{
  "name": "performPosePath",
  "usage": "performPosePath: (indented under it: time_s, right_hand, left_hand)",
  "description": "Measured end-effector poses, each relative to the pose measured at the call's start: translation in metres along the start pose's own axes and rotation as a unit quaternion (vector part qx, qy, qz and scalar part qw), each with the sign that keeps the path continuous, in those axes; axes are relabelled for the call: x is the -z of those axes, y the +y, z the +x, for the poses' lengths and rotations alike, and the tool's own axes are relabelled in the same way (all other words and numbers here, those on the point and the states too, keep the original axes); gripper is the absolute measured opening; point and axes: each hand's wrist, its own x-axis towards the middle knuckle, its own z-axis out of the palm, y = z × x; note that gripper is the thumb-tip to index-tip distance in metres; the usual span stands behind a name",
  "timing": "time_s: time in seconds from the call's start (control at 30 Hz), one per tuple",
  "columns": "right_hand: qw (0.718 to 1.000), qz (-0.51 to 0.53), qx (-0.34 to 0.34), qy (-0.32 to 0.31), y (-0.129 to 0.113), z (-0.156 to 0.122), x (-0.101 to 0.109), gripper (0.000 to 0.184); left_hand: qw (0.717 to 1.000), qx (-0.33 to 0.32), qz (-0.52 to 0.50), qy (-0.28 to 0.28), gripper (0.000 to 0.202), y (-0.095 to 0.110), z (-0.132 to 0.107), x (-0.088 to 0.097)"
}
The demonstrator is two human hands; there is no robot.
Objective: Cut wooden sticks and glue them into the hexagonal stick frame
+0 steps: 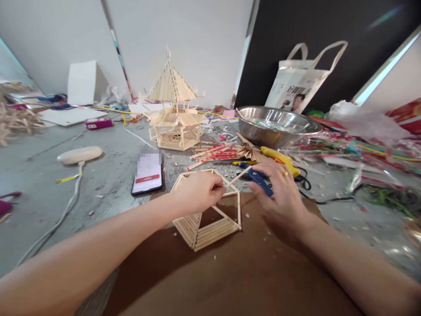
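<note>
My left hand is closed in a pinch on a thin wooden stick that slants up to the right, held over a hexagonal frame of wooden sticks. The frame lies on a brown cardboard sheet. My right hand wears a ring and lies with its fingers spread over a blue-handled tool, touching it. A yellow glue gun lies just behind that hand.
A finished stick pagoda stands at the back centre. A phone lies left of the frame, red-marked sticks behind it. A steel bowl, a white tote bag and coloured scraps fill the right. A white cable runs on the left.
</note>
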Motion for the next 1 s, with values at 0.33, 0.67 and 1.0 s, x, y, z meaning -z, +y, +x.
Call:
performPosePath:
  time_s: [0.33, 0.67, 1.0]
  right_hand:
    - [0.893, -0.195, -0.169, -0.368, 0.034, 0.006, 0.007, 0.033]
    - [0.942, -0.108, -0.222, -0.227, 0.033, 0.005, -0.001, 0.032]
    - [0.845, 0.371, -0.385, -0.022, 0.02, 0.016, 0.013, 0.024]
  left_hand:
    - [0.975, 0.034, -0.199, 0.091, 0.025, -0.011, 0.002, -0.001]
    - [0.945, 0.028, -0.295, 0.137, 0.025, -0.011, 0.002, -0.007]
    - [0.857, 0.025, -0.475, 0.198, 0.02, -0.01, 0.008, -0.006]
